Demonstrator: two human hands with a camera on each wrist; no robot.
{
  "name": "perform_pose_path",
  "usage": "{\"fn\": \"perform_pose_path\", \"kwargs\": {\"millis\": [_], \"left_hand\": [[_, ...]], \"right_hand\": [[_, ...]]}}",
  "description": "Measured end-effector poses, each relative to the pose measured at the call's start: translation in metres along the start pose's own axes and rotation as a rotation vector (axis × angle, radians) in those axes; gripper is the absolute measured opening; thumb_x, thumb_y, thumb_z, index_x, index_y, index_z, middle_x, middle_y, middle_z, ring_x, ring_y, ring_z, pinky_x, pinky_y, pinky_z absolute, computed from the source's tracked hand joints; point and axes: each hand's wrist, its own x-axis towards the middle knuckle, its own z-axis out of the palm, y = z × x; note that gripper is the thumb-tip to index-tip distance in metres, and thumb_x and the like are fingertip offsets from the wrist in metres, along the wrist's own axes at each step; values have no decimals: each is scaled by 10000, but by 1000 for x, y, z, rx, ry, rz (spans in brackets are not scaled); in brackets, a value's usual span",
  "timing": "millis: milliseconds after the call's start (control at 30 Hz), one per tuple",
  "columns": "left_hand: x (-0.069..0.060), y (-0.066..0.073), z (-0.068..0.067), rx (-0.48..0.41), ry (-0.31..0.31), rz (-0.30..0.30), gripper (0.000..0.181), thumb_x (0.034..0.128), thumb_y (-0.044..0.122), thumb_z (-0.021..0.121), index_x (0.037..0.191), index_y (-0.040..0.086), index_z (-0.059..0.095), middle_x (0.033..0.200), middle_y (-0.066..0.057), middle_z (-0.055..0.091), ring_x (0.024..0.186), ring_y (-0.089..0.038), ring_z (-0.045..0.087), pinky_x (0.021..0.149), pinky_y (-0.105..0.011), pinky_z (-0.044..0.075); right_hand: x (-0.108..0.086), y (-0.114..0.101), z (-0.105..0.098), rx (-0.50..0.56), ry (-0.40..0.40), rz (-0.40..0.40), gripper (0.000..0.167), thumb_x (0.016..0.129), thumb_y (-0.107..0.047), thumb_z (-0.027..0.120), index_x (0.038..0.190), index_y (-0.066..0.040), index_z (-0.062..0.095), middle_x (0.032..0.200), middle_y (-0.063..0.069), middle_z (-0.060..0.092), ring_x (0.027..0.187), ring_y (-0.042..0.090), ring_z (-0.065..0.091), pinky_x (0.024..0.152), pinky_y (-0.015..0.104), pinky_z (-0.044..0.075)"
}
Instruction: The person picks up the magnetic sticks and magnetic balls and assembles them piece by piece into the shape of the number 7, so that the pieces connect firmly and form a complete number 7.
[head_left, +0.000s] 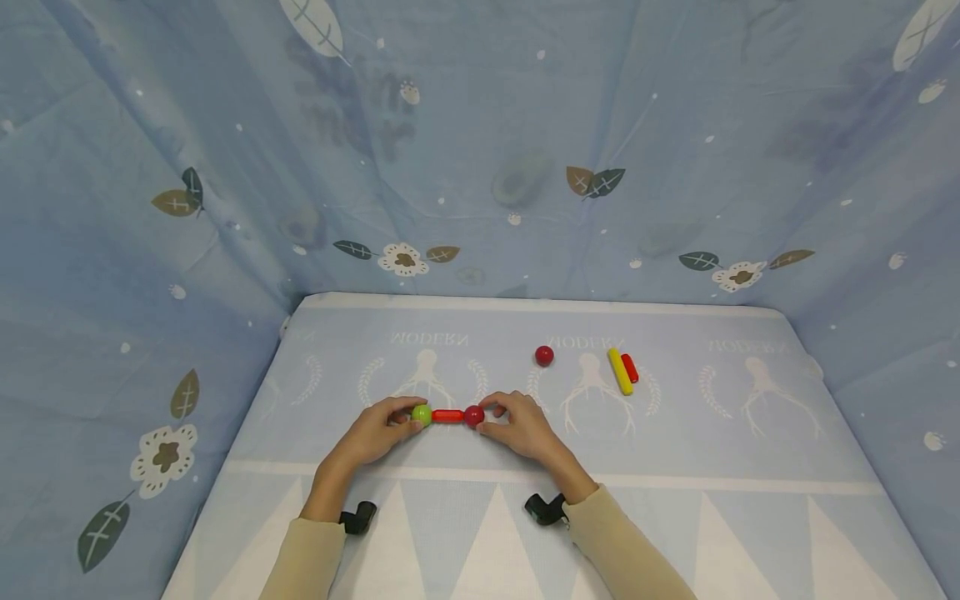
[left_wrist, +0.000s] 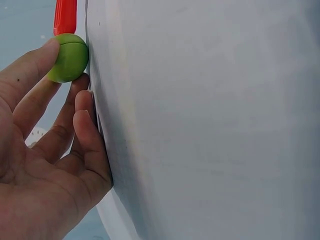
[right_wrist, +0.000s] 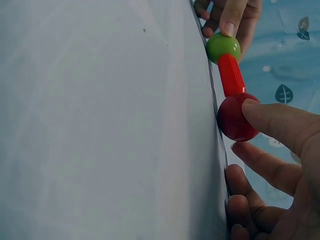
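Note:
A green ball [head_left: 422,415], a short red rod [head_left: 448,416] and a dark red ball [head_left: 474,416] lie in a row on the cloth, the rod touching a ball at each end. My left hand [head_left: 377,431] pinches the green ball [left_wrist: 71,59] between thumb and fingers, its other fingers bent near the cloth. At the other end my right hand [head_left: 522,426] holds the dark red ball [right_wrist: 237,118], thumb on its near side. In the right wrist view the rod [right_wrist: 231,75] runs straight between the two balls.
Farther back on the cloth-covered table [head_left: 675,433] lies another red ball [head_left: 544,356]. Right of it a yellow rod [head_left: 620,372] and a short red rod [head_left: 630,368] lie side by side. Blue patterned cloth [head_left: 480,150] stands behind and at both sides.

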Motion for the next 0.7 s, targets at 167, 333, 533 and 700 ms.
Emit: {"fn": "perform_pose_path", "kwargs": {"millis": [167,333,533,700], "left_hand": [[0,1,0,-3,-1,-7,359,910,238,759,1264,238,703,968,5,610,874,-190,533,732,-360,444],[0,0,0,-1,-2,-3,360,914,238,756,1269,232,700,970,8,611,874,-187,533,732,-359,445],[0,0,0,-9,-5,3,360,914,227,755,1269,230,700,969,6,611,874,-190,535,734,-361,444],[0,0,0,-11,-3,2,358,912,229,758,1265,236,701,971,7,612,878,-187,536,739,-360,445]], "right_hand": [[0,-1,0,-1,2,6,301,866,-267,790,1141,-165,723,921,-9,581,757,162,447,667,324,369],[0,0,0,-9,4,0,290,868,-262,791,1135,-170,724,915,-15,578,752,157,445,670,322,367],[0,0,-1,6,5,-5,287,867,-268,790,1128,-166,727,916,-12,591,746,157,452,662,317,375],[0,1,-5,32,-5,-1,303,874,-259,785,1145,-141,716,932,10,607,722,148,472,643,302,397]]}}
